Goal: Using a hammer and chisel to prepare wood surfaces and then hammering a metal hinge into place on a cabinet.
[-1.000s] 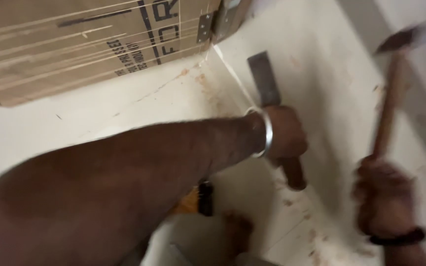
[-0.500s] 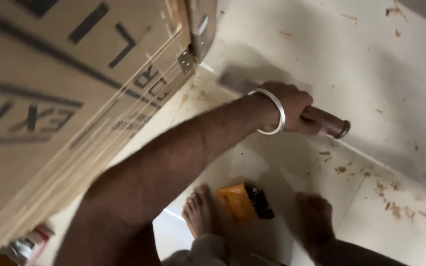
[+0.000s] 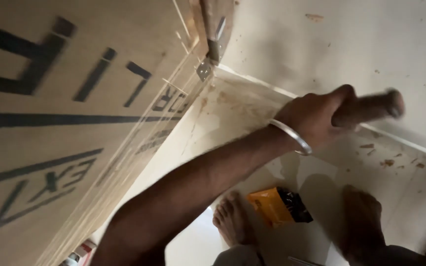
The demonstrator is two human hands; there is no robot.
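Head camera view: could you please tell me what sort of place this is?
Probably a room under fit-out or carpentry work: a large plywood sheet, debris-speckled floor tiles, and the left hand gripping a wooden tool handle.

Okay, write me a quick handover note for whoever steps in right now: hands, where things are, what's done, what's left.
Left hand: closed around a brown wooden tool handle, held near the white wall; a metal bangle sits on the wrist. The tool's working end is hidden.
Right hand: not in view.
Things: large plywood sheet leaning at left, with metal hinges at its edge. Orange-and-black packet on the floor between the bare feet.
Done: wood chips lie scattered on the white surface.
Left: cannot tell from this view.
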